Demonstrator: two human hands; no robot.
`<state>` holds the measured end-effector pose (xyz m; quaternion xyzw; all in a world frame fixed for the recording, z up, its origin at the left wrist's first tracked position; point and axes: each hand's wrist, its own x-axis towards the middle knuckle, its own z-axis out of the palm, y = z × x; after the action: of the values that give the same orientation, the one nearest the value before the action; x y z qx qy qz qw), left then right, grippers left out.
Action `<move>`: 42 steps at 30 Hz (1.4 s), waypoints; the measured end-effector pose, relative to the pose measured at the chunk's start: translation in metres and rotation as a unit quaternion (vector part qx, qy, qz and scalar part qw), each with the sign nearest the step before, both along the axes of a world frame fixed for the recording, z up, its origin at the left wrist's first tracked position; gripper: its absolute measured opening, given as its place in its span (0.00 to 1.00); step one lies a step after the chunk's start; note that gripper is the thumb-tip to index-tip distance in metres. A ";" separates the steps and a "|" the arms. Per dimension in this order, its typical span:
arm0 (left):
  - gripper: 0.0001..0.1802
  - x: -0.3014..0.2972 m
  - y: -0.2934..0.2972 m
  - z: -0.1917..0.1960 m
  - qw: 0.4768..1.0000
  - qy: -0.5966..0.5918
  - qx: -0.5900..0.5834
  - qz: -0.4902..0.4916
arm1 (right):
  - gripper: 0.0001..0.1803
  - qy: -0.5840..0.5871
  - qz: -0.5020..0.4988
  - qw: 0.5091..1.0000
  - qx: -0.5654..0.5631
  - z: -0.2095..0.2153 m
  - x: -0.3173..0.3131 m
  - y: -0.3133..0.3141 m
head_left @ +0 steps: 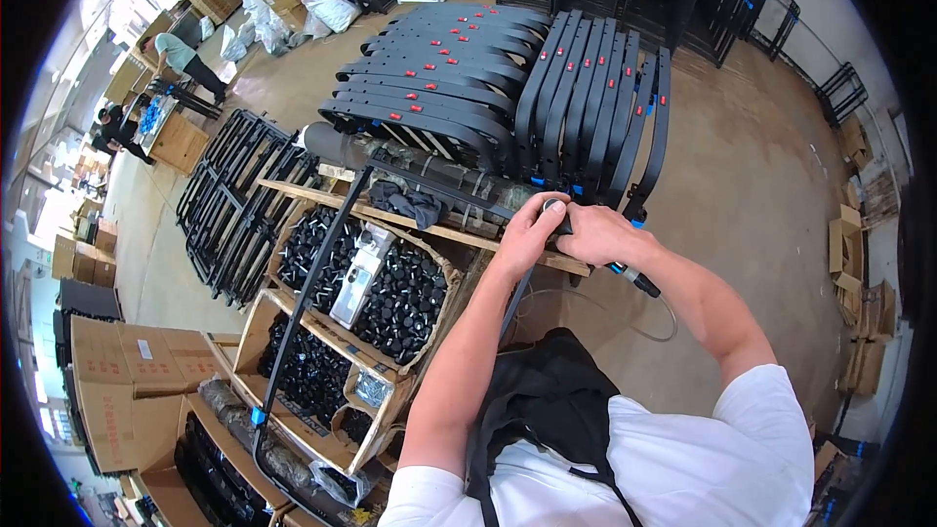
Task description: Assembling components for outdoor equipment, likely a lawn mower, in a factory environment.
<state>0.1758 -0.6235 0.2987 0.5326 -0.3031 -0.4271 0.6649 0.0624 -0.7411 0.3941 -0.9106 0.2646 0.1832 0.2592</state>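
Observation:
A bent black metal tube frame (pixel 317 268) lies slantwise over the parts boxes, one of its legs running up to my hands. My left hand (pixel 524 234) is closed at that end of the frame, its thumb beside a small dark rounded piece (pixel 554 207). Right against it, my right hand (pixel 603 233) is closed around a black air tool (pixel 638 280); the tool's tail and thin hose (pixel 672 324) come out below the wrist. My fingers hide the tool's tip and the spot where it meets the frame.
Open boxes of black knobs (pixel 402 298) and small black parts (pixel 310 371) stand at left, with a clear plastic case (pixel 361 273) on top. Curved black frames with red pieces (pixel 439 68) are stacked ahead. Cartons (pixel 127 381) stand lower left. Two people (pixel 185 63) work far left.

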 end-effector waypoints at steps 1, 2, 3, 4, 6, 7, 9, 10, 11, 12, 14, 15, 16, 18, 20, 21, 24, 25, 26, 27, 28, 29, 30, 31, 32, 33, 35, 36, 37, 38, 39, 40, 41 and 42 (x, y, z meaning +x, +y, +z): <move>0.22 0.003 0.001 -0.001 1.000 -0.010 0.002 -0.013 | 0.26 0.028 -0.015 0.999 0.018 0.003 0.003 0.003; 0.23 0.004 0.001 -0.002 0.999 -0.021 0.003 -0.026 | 0.23 0.056 -0.031 0.997 0.035 0.006 0.005 0.004; 0.23 0.004 0.000 -0.004 0.999 -0.019 -0.002 -0.029 | 0.23 0.058 -0.034 0.997 0.030 0.004 0.006 0.001; 0.23 0.004 0.000 -0.005 0.999 -0.006 0.003 -0.033 | 0.20 0.068 -0.024 0.996 0.046 -0.004 0.006 -0.003; 0.23 0.006 -0.001 -0.009 0.999 0.010 0.002 -0.037 | 0.18 0.080 -0.014 0.995 0.055 -0.008 0.010 -0.002; 0.22 0.008 -0.002 -0.011 0.999 0.019 -0.005 -0.041 | 0.16 0.068 -0.024 0.996 0.044 -0.009 0.012 0.000; 0.22 0.011 -0.001 -0.014 0.998 0.033 -0.014 -0.042 | 0.15 0.060 -0.031 0.997 0.031 -0.010 0.016 0.005; 0.22 0.012 -0.001 -0.015 0.999 0.026 -0.022 -0.039 | 0.15 0.055 -0.038 0.997 0.030 -0.011 0.016 0.003; 0.22 0.012 -0.002 -0.014 0.999 0.020 -0.032 -0.040 | 0.14 0.050 -0.049 0.997 0.027 -0.012 0.016 0.000; 0.24 0.012 -0.002 -0.012 0.998 0.029 -0.033 -0.053 | 0.14 0.069 -0.056 0.996 0.019 -0.015 0.016 -0.003; 0.25 0.014 0.001 -0.010 0.997 0.038 -0.036 -0.060 | 0.14 0.066 -0.064 0.996 0.016 -0.017 0.015 -0.002; 0.25 0.015 0.002 -0.009 0.996 0.045 -0.034 -0.066 | 0.14 0.059 -0.072 0.995 0.018 -0.017 0.016 -0.001; 0.25 0.015 0.003 -0.007 0.996 0.045 -0.039 -0.067 | 0.15 0.062 -0.079 0.995 0.021 -0.016 0.015 0.000; 0.27 0.013 0.004 -0.004 0.995 0.051 -0.026 -0.083 | 0.15 0.061 -0.090 0.994 0.022 -0.008 0.012 0.005; 0.27 0.011 0.002 -0.003 0.995 0.052 -0.031 -0.084 | 0.14 0.060 -0.110 0.992 0.033 -0.001 0.009 0.009; 0.26 0.012 0.001 -0.005 0.995 0.053 -0.031 -0.083 | 0.14 0.058 -0.112 0.992 0.030 0.002 0.010 0.011; 0.23 0.013 -0.004 -0.006 0.993 0.077 -0.062 -0.060 | 0.13 0.020 -0.116 0.991 0.064 0.008 0.013 0.017; 0.21 0.014 -0.006 -0.005 0.993 0.067 -0.080 -0.048 | 0.15 0.035 -0.104 0.993 0.046 0.008 0.018 0.015; 0.19 0.010 -0.006 -0.006 0.994 0.057 -0.085 -0.030 | 0.17 0.031 -0.104 0.994 0.013 0.007 0.016 0.021; 0.18 0.015 -0.005 0.001 0.995 0.040 -0.091 -0.003 | 0.20 0.021 -0.096 0.995 -0.021 0.017 0.023 0.028; 0.18 0.023 0.000 0.007 0.995 0.037 -0.089 0.005 | 0.22 0.021 -0.074 0.997 -0.027 0.028 0.030 0.034; 0.16 0.030 0.004 0.017 0.996 0.023 -0.086 0.014 | 0.25 0.023 -0.058 0.997 -0.036 0.039 0.036 0.037; 0.15 0.038 0.011 0.027 0.997 0.011 -0.079 0.022 | 0.24 0.009 -0.033 0.998 -0.047 0.039 0.047 0.038; 0.13 0.050 0.018 0.037 0.996 0.015 -0.074 0.046 | 0.23 0.019 -0.015 0.997 -0.070 0.041 0.063 0.040; 0.12 0.074 0.033 0.041 0.995 -0.011 -0.070 0.069 | 0.22 0.024 0.003 0.999 -0.027 0.046 0.088 0.049; 0.12 0.096 0.041 0.040 0.993 -0.034 -0.068 0.091 | 0.21 0.032 0.022 0.999 0.012 0.048 0.111 0.052; 0.11 0.139 0.057 0.041 0.989 -0.046 -0.049 0.135 | 0.21 0.023 0.078 0.997 0.005 0.034 0.161 0.055; 0.11 0.162 0.064 0.040 0.986 -0.046 -0.048 0.155 | 0.21 0.013 0.101 0.995 0.002 0.031 0.187 0.059; 0.11 0.185 0.070 0.039 0.982 -0.046 -0.048 0.174 | 0.22 0.004 0.124 0.992 0.000 0.028 0.211 0.063; 0.11 0.205 0.075 0.040 0.980 -0.035 -0.027 0.196 | 0.23 -0.054 0.168 0.984 -0.008 0.017 0.234 0.059; 0.11 0.228 0.084 0.037 0.974 -0.038 -0.034 0.220 | 0.22 -0.069 0.191 0.979 -0.004 0.016 0.259 0.067; 0.12 0.252 0.091 0.035 0.967 -0.037 -0.029 0.250 | 0.20 -0.049 0.172 0.983 0.032 0.018 0.285 0.072; 0.12 0.272 0.098 0.034 0.959 -0.032 -0.022 0.280 | 0.19 -0.024 0.153 0.986 0.069 0.024 0.307 0.080; 0.12 0.291 0.102 0.035 0.955 -0.010 -0.037 0.294 | 0.18 -0.065 0.159 0.985 0.034 0.025 0.327 0.087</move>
<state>0.4669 -0.5210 0.3332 0.5773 -0.1553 -0.1961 0.7773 0.3893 -0.6542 0.4193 -0.9418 0.0932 0.1713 0.2740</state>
